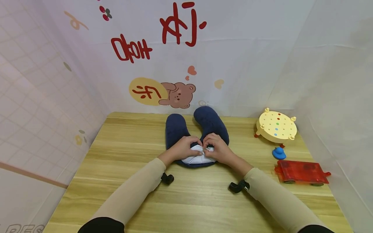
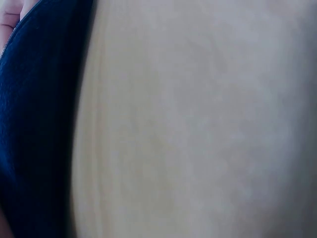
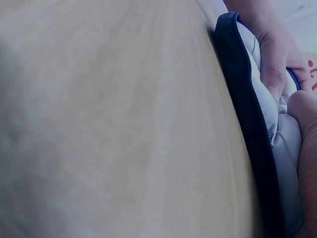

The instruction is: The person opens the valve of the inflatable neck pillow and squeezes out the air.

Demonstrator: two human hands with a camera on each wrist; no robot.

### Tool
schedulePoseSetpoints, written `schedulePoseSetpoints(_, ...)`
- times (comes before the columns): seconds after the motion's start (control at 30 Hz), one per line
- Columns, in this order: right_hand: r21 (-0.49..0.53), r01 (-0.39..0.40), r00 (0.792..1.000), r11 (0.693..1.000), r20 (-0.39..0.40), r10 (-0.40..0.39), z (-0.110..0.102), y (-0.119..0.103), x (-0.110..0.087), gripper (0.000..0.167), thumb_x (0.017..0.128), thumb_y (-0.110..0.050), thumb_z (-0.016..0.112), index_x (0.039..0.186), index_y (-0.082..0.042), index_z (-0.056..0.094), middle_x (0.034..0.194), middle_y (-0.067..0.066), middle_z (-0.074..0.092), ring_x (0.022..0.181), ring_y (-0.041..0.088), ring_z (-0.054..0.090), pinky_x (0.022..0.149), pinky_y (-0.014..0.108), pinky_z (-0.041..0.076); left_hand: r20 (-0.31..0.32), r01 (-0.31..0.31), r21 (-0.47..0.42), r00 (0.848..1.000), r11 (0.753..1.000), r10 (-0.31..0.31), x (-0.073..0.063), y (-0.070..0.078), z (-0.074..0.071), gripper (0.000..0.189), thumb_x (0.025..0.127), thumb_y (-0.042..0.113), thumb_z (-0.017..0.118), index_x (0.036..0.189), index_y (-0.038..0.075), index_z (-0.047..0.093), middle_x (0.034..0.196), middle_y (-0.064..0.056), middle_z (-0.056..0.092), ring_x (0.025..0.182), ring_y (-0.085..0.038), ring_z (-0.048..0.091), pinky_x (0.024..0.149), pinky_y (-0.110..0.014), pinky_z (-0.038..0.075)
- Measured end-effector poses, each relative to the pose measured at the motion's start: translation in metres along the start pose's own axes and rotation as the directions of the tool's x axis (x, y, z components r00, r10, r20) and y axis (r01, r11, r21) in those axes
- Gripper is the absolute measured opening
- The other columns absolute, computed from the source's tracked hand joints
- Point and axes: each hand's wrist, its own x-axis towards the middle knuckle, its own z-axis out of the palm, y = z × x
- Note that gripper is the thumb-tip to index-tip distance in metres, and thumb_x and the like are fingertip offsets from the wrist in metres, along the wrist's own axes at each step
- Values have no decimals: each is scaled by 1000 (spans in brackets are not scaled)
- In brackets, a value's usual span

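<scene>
A navy U-shaped neck pillow (image 1: 209, 119) lies on the wooden table, its two arms pointing to the back wall. Along its near curve the cover gapes at a zipper (image 3: 260, 114), baring a puffy white inner (image 1: 192, 160). My left hand (image 1: 185, 147) pinches the white fabric from the left, thumb toward the middle. From the right, my right hand (image 1: 219, 150) pinches the same fabric, close to the left fingertips. The fabric puckers between the two thumbs in the right wrist view. Only the navy cover (image 2: 39, 109) and a bit of a hand show in the left wrist view.
To the right stand a round cream pegged toy (image 1: 276, 126), a small blue hat-shaped piece (image 1: 279, 153) and a red translucent wheeled toy cart (image 1: 303, 171). White printed cloth walls (image 1: 247, 74) border the table at the back and sides.
</scene>
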Motion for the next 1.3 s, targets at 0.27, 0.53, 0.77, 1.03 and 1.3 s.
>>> schedulePoseSetpoints(0.27,-8,-7,1000,1000,0,7,0,1,1,21,87,-1,84,90,-18,72,112,-1,72,113,22,61,101,48,44,0,0,5,1000,1000,0,1,-1,1,26,95,28,91,116,22,77,120,9,74,111,-11,67,100,-32,53)
schedulePoseSetpoints(0.53,-11,1,1000,1000,-7,-1,2,5,0,23,87,-1,85,89,-20,71,111,-3,72,112,20,62,99,46,45,1,0,-2,1000,1000,0,1,-2,1,26,96,29,91,117,23,77,120,9,74,111,-11,68,101,-34,53)
schedulePoseSetpoints(0.77,-14,-1,1000,1000,-5,1,2,6,0,23,88,-2,84,89,-20,71,111,-4,72,111,20,62,99,45,46,-3,5,-8,1000,1000,-5,2,-3,1,26,95,29,92,116,23,77,119,9,74,109,-11,67,100,-33,53)
schedulePoseSetpoints(1.03,-5,-11,1000,1000,-6,11,1,4,3,23,87,0,83,89,-20,73,111,-2,73,110,21,62,98,44,47,-11,-1,-29,1000,1000,1,2,-2,0,27,95,27,92,116,22,77,119,8,74,109,-12,67,100,-34,53)
schedulePoseSetpoints(1.3,7,-22,1000,1000,-3,22,1,5,3,21,87,0,83,89,-18,74,111,-1,74,110,22,63,100,45,47,0,14,-30,1000,999,-14,1,-2,0,26,96,29,91,117,23,77,120,9,74,108,-12,67,98,-34,53)
